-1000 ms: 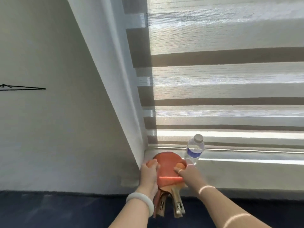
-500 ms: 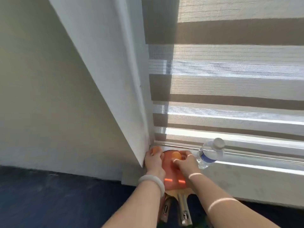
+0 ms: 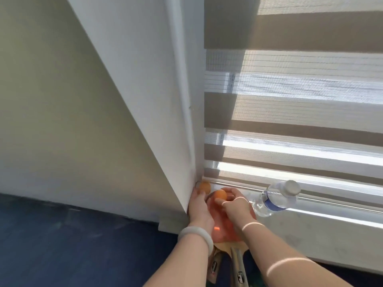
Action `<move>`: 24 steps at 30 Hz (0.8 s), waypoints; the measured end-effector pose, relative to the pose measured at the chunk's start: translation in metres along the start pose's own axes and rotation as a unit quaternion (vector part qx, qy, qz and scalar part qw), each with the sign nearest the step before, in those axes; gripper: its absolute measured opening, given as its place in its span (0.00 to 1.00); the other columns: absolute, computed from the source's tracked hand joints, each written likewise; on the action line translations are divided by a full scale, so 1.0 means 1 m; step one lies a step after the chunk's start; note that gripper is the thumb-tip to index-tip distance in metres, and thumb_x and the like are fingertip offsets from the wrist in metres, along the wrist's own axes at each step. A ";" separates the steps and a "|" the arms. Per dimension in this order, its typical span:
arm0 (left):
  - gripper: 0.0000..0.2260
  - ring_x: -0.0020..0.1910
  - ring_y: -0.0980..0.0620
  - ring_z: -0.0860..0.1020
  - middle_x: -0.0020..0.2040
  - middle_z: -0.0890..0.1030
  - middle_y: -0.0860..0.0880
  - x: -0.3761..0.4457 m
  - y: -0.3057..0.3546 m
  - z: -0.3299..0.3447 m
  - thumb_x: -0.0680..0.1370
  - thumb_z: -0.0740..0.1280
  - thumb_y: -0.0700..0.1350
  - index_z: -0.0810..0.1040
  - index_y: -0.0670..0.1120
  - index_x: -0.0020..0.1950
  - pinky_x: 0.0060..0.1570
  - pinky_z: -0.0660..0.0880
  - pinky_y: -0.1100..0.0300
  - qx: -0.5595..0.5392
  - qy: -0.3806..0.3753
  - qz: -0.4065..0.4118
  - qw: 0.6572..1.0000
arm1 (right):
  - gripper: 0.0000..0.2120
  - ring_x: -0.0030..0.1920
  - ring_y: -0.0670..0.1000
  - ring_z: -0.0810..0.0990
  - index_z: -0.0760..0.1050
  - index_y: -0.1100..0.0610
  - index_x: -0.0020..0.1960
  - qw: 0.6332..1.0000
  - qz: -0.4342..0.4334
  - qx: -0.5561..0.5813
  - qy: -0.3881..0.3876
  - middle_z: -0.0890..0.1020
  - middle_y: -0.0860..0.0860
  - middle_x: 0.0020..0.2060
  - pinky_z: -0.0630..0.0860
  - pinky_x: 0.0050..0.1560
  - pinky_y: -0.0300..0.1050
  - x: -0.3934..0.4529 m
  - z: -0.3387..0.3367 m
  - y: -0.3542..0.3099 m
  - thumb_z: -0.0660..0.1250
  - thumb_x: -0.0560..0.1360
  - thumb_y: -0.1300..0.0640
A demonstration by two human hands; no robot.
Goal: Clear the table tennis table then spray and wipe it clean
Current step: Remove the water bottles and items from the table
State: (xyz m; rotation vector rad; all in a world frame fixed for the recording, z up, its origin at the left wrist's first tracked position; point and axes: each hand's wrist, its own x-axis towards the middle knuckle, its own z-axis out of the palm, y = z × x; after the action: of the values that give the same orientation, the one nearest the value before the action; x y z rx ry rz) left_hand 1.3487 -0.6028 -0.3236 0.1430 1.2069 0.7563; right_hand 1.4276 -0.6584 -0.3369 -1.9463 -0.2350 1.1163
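Two red table tennis paddles (image 3: 222, 228) lie stacked on the window sill (image 3: 306, 235), their wooden handles sticking out over its front edge. My left hand (image 3: 200, 210) reaches into the sill's left corner with an orange ball (image 3: 204, 187) at its fingertips, against the wall. My right hand (image 3: 235, 204) hovers over the paddle blade and pinches a second orange ball (image 3: 220, 195) in its fingers. The table tennis table is out of view.
A clear water bottle (image 3: 275, 198) with a blue label stands on the sill just right of my right hand. A striped roller blind (image 3: 300, 112) covers the window. A white wall corner (image 3: 165, 121) borders the sill on the left. Dark blue floor (image 3: 72, 245) lies below.
Both hands have moved the orange balls off the paddle face toward the back left corner of the sill. The view has shifted closer and to the left.
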 end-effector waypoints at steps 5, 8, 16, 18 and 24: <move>0.10 0.38 0.51 0.85 0.40 0.86 0.47 -0.011 -0.002 -0.011 0.82 0.62 0.44 0.78 0.46 0.61 0.34 0.79 0.60 -0.045 -0.036 -0.040 0.998 | 0.16 0.52 0.58 0.82 0.77 0.54 0.55 0.998 -0.026 0.050 -0.033 0.82 0.57 0.49 0.78 0.59 0.53 -0.006 0.013 -0.002 0.72 0.71 0.69; 0.11 0.39 0.52 0.85 0.42 0.86 0.47 -0.015 -0.001 -0.014 0.82 0.61 0.43 0.78 0.44 0.62 0.35 0.79 0.61 -0.050 -0.042 -0.021 0.998 | 0.18 0.54 0.59 0.81 0.77 0.53 0.54 0.998 -0.028 0.043 -0.038 0.81 0.59 0.53 0.77 0.60 0.55 -0.009 0.017 0.002 0.71 0.70 0.71; 0.09 0.44 0.53 0.84 0.47 0.86 0.48 -0.029 -0.001 -0.014 0.83 0.59 0.41 0.78 0.48 0.58 0.38 0.80 0.61 -0.056 -0.046 -0.008 0.997 | 0.20 0.45 0.50 0.80 0.77 0.54 0.59 0.998 -0.023 0.044 -0.035 0.80 0.54 0.53 0.79 0.47 0.45 -0.018 0.014 0.014 0.68 0.72 0.71; 0.09 0.58 0.51 0.77 0.56 0.80 0.49 -0.025 -0.004 -0.018 0.83 0.60 0.41 0.77 0.48 0.60 0.57 0.75 0.59 -0.039 -0.033 0.002 0.999 | 0.20 0.44 0.49 0.79 0.77 0.54 0.59 0.998 -0.012 0.053 -0.025 0.80 0.52 0.52 0.79 0.45 0.44 -0.020 0.011 0.019 0.68 0.71 0.71; 0.11 0.67 0.48 0.71 0.59 0.77 0.51 -0.019 -0.012 -0.026 0.82 0.62 0.43 0.75 0.49 0.64 0.66 0.70 0.53 -0.015 -0.023 0.016 1.000 | 0.18 0.46 0.56 0.81 0.78 0.56 0.57 0.999 -0.007 0.046 -0.009 0.80 0.55 0.49 0.80 0.54 0.56 -0.025 -0.004 0.030 0.71 0.70 0.71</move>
State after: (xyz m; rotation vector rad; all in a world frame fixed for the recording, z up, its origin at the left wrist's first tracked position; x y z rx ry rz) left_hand 1.3283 -0.6307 -0.3241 0.1534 1.1521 0.7942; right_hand 1.4088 -0.6922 -0.3437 -1.8523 -0.2032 1.1175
